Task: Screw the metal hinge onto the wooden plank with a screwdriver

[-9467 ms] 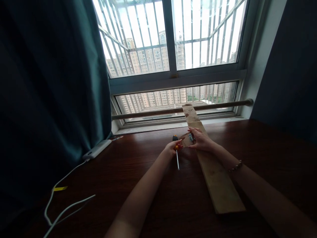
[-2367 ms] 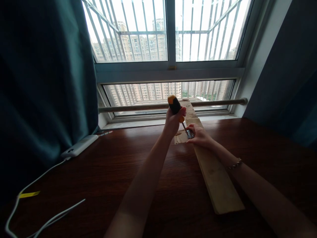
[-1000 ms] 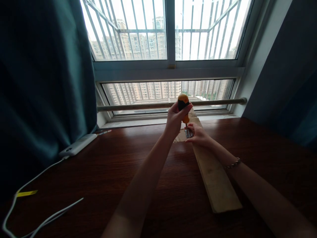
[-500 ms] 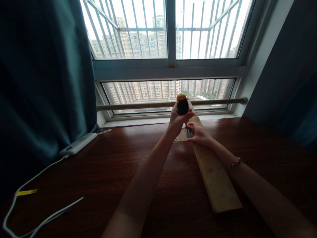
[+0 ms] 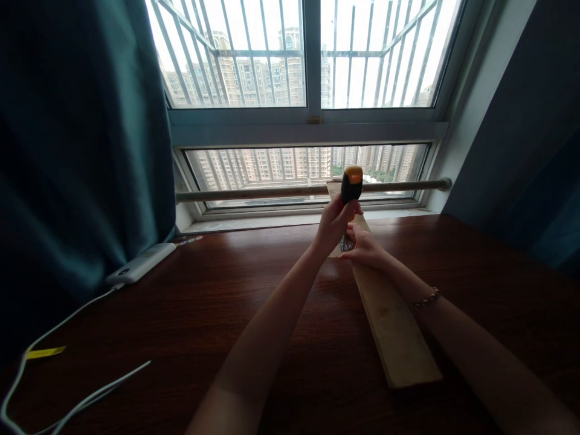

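Observation:
My left hand (image 5: 336,220) is wrapped round the black and yellow handle of a screwdriver (image 5: 351,186). The shaft points down at a small shiny metal piece (image 5: 347,245) lying on the wood; its exact kind is too small to tell. Thumb and fingers of my right hand (image 5: 366,248) close about that metal piece and steady it, the hand leaning on a long pale wooden board (image 5: 394,329). A further piece of wood crosses at the far end, partly hidden by my hands. The screwdriver tip is hard to make out among the metal.
The board lies on a dark red-brown wooden tabletop (image 5: 203,320). To the left are a white power strip (image 5: 142,264), a white cable (image 5: 104,389) and a yellow strip (image 5: 46,352). A metal rail (image 5: 254,193) runs before the window; a dark curtain (image 5: 90,151) hangs at left.
The screwdriver's handle has swung to the right and become more upright, my left hand moving with it. My right hand has stayed at the metal piece.

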A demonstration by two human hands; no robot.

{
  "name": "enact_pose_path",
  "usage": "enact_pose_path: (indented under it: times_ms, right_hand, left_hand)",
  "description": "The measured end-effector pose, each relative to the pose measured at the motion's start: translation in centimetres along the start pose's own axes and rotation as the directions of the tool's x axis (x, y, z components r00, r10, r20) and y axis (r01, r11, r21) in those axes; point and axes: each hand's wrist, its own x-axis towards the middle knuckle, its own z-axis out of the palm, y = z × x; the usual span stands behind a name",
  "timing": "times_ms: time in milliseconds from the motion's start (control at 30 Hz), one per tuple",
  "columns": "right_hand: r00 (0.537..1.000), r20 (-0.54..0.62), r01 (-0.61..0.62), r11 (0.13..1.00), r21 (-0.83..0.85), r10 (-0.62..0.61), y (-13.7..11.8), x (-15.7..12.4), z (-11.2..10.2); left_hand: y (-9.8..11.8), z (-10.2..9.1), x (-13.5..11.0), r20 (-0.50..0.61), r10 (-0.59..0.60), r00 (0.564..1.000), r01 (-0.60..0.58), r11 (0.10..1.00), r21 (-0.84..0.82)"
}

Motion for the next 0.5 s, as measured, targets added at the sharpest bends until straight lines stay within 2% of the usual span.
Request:
enact_pose_path:
  times_ms: [167, 333, 500]
  right_hand:
    - [1.0, 0.004, -0.008, 1.0, -0.012, 0.008, 0.16, -0.04, 0.02]
    - [1.0, 0.002, -0.029, 0.999, -0.015, 0.029, -0.05, -0.07, -0.09]
    - [1.0, -0.007, -0.01, 0.999, -0.039, 0.01, -0.4, 0.02, -0.12]
  left_hand:
    - [-0.13, -0.15, -0.14, -0.045, 0.059, 0.997, -0.063, 0.993, -0.095]
    - [0.06, -0.14, -0.56, -0.042, -0.022, 0.999, 0.02, 0.999, -0.044]
    - [-0.47, -0.34, -0.62, -0.021, -0.03, 0.999, 0.03, 1.0, 0.0]
